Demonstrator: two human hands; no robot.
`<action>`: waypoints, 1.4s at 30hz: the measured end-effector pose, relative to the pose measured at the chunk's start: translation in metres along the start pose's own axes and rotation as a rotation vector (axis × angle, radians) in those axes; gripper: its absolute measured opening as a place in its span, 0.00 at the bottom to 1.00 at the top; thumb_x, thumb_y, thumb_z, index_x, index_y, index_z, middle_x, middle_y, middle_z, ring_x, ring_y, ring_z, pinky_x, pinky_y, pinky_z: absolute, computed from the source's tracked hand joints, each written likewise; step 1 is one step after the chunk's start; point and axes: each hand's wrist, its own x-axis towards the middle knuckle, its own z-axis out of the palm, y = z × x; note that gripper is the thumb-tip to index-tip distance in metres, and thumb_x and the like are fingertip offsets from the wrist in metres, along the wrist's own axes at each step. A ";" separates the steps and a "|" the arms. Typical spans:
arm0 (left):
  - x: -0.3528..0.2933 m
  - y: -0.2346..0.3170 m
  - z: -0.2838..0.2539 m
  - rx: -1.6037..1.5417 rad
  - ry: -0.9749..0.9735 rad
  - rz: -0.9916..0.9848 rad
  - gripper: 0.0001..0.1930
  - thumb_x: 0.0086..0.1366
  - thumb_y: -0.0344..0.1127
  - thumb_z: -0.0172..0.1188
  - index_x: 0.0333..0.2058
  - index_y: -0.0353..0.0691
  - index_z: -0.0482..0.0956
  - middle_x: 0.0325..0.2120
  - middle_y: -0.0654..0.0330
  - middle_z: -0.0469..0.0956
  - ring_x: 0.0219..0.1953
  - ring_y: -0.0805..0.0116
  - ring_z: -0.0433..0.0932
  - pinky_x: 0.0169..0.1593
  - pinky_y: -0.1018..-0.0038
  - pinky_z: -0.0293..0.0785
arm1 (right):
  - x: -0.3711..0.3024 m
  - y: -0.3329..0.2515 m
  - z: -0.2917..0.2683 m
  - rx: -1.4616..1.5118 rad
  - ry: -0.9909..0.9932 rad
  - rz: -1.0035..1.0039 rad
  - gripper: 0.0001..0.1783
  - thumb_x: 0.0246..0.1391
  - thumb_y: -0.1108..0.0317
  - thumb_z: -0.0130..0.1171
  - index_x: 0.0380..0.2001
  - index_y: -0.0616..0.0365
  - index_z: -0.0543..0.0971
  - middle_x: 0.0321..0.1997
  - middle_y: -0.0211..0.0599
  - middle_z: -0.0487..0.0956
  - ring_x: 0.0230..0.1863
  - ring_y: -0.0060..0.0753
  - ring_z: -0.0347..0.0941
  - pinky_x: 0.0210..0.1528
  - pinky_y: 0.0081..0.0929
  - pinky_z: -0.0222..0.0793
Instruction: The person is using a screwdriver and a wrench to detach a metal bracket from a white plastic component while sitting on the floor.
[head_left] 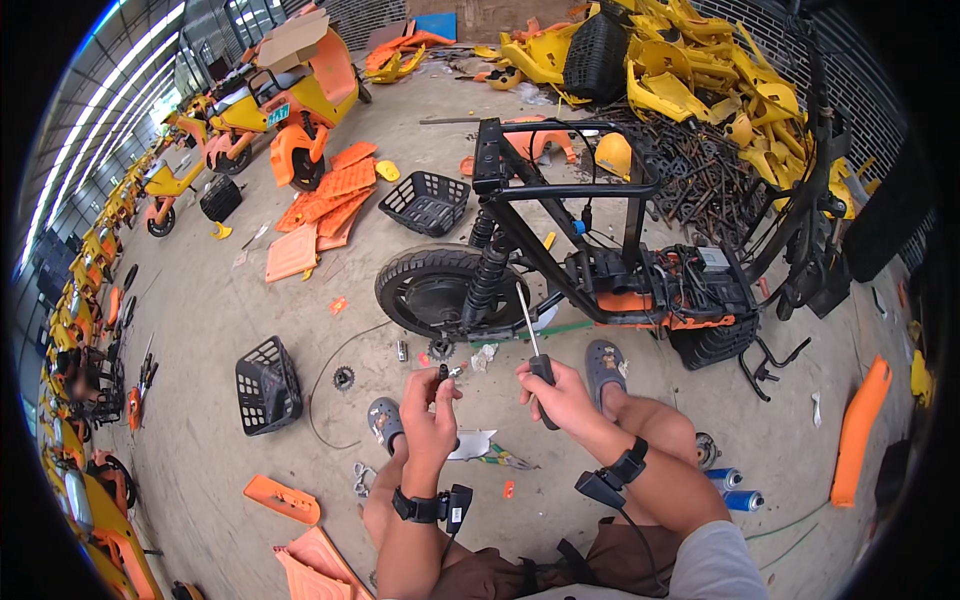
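Note:
My right hand [562, 398] is closed round the black handle of a screwdriver [541, 370]. Its bare metal shaft points up and away, toward the rear wheel [430, 290] of a stripped scooter frame [550, 235]. A little to the left, my left hand [428, 412] is pinched on a small dark part [443, 373], whose kind I cannot make out because the fingers cover most of it. The two hands are apart, above the floor in front of the wheel. A toothed sprocket [440, 349] lies just beyond my left hand.
Pliers [508, 457] lie between my feet, and blue spray cans [742, 500] lie at the right. Black baskets [268, 385] and orange panels [320, 215] are scattered leftward. Yellow panels [665, 85] are heaped at the back; parked scooters [300, 110] line the left.

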 end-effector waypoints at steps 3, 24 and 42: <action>-0.001 -0.001 0.002 -0.024 0.019 -0.023 0.04 0.66 0.23 0.54 0.39 0.30 0.72 0.33 0.58 0.72 0.27 0.73 0.78 0.30 0.80 0.73 | -0.002 -0.001 -0.002 -0.027 -0.003 0.016 0.11 0.60 0.67 0.54 0.42 0.63 0.74 0.25 0.34 0.77 0.16 0.20 0.68 0.20 0.18 0.63; 0.003 0.011 -0.003 0.018 -0.068 -0.101 0.12 0.69 0.29 0.51 0.49 0.32 0.73 0.35 0.56 0.81 0.30 0.73 0.79 0.34 0.78 0.75 | -0.005 0.001 0.014 -0.110 -0.135 0.033 0.12 0.61 0.66 0.55 0.44 0.63 0.76 0.25 0.33 0.77 0.17 0.19 0.69 0.20 0.17 0.63; 0.009 0.030 -0.019 0.199 0.072 -0.005 0.11 0.67 0.30 0.55 0.47 0.37 0.77 0.32 0.57 0.72 0.31 0.69 0.73 0.36 0.75 0.70 | -0.021 0.004 0.022 -0.603 -0.149 -0.191 0.19 0.52 0.56 0.65 0.41 0.59 0.80 0.24 0.40 0.79 0.24 0.30 0.73 0.33 0.25 0.71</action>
